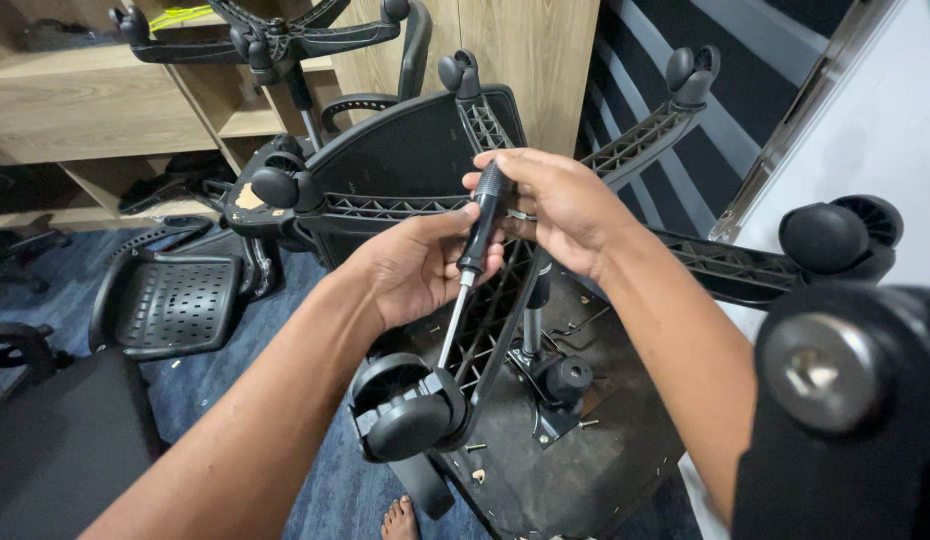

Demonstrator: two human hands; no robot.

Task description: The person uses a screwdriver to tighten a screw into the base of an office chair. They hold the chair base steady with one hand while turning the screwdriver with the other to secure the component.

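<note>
A black-handled screwdriver (479,235) points down and left, its steel shaft reaching a black caster wheel (405,410). My left hand (415,265) grips the lower part of the handle. My right hand (560,205) covers the top of the handle and rests at the hub of an upturned black five-star chair base (685,255). The base's arms spread outward, each ending in a caster. Its gas-lift column (533,325) runs down to the underside of a chair seat (575,470) lying on the floor.
Another upturned chair base (275,40) stands at the back by wooden shelving (85,110). A perforated black seat shell (165,300) lies left on blue carpet. A large caster (835,380) looms close at right. Loose screws lie on the seat underside. A bare foot (398,520) shows at bottom.
</note>
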